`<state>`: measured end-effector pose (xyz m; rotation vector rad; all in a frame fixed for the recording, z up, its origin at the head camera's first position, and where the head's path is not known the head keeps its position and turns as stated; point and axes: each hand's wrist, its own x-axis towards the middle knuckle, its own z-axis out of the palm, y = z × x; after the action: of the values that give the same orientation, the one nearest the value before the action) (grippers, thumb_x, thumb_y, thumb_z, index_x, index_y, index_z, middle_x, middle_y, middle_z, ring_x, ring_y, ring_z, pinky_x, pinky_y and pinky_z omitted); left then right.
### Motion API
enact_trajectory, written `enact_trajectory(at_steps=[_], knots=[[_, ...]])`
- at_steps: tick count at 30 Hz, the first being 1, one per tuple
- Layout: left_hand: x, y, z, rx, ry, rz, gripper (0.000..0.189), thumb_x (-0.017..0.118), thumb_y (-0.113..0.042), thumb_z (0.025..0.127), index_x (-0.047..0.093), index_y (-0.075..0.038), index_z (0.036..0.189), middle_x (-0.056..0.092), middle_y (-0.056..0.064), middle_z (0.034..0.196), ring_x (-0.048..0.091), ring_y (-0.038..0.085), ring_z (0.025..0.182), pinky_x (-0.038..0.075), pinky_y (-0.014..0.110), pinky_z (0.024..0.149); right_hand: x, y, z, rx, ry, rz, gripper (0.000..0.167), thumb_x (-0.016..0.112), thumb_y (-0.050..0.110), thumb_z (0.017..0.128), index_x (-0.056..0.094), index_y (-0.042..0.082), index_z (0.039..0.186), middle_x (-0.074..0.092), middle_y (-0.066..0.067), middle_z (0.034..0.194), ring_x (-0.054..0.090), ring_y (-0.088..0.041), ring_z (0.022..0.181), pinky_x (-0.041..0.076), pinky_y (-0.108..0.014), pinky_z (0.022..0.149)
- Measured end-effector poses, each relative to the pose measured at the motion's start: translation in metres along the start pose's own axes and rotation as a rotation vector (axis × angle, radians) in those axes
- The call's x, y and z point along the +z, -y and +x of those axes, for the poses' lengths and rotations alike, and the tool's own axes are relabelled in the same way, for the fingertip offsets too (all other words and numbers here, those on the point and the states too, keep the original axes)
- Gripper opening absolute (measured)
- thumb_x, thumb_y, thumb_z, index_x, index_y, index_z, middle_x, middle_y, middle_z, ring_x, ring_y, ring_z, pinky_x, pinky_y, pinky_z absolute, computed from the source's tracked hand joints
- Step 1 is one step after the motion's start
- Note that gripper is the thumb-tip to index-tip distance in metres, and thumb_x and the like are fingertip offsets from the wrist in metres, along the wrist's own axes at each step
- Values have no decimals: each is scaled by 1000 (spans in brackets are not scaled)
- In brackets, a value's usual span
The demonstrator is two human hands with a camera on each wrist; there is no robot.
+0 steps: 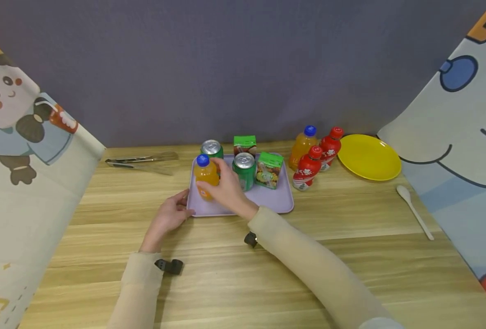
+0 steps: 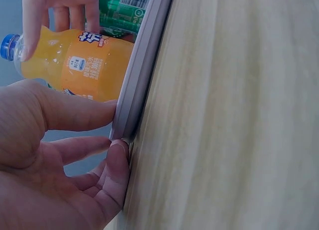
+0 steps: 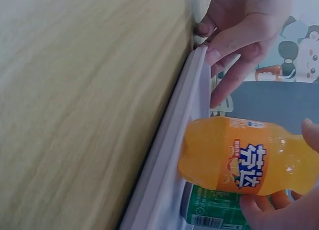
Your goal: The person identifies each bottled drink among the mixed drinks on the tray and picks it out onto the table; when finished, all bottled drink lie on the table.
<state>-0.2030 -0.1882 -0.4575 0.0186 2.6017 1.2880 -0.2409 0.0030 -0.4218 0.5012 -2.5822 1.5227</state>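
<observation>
A lavender tray (image 1: 277,202) lies mid-table. On its left side an orange soda bottle (image 1: 205,177) with a blue cap stands upright, and my right hand (image 1: 213,183) grips it around the body. Whether its base touches the tray I cannot tell. The right wrist view shows the bottle (image 3: 244,155) above the tray's rim (image 3: 169,155), with my right hand's fingers (image 3: 271,210) below it. My left hand (image 1: 180,206) pinches the tray's front left corner. In the left wrist view its thumb (image 2: 75,115) lies on the rim (image 2: 142,65) and a finger (image 2: 117,162) presses the corner, beside the bottle (image 2: 75,63).
The tray also carries two green cans (image 1: 244,170) and two green cartons (image 1: 269,170). To its right stand another orange bottle (image 1: 302,144), two red bottles (image 1: 308,170), a yellow plate (image 1: 368,157) and a white spoon (image 1: 413,210). Metal tongs (image 1: 142,162) lie at the back left. Cartoon-printed cloths flank the table.
</observation>
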Motion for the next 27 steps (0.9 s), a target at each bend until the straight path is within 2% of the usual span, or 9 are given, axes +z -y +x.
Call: enact_trajectory(at_steps=[15,27], knots=[[1,-1,0,-17,-9,-2,70,67,-5,85,32,3,145,56,22,110,57,25,87,49,30,65,0,-1,1,36,-11,-3,67,78,31,80,46,10,134,57,-5,125,54,-15,107,46,-29,87],[1,-3,-1,-17,-15,-17,71,67,-2,84,33,4,145,56,21,108,57,24,83,49,28,62,-18,-2,-19,-36,12,43,63,79,25,80,48,7,132,58,-6,123,54,-16,109,47,-37,89]])
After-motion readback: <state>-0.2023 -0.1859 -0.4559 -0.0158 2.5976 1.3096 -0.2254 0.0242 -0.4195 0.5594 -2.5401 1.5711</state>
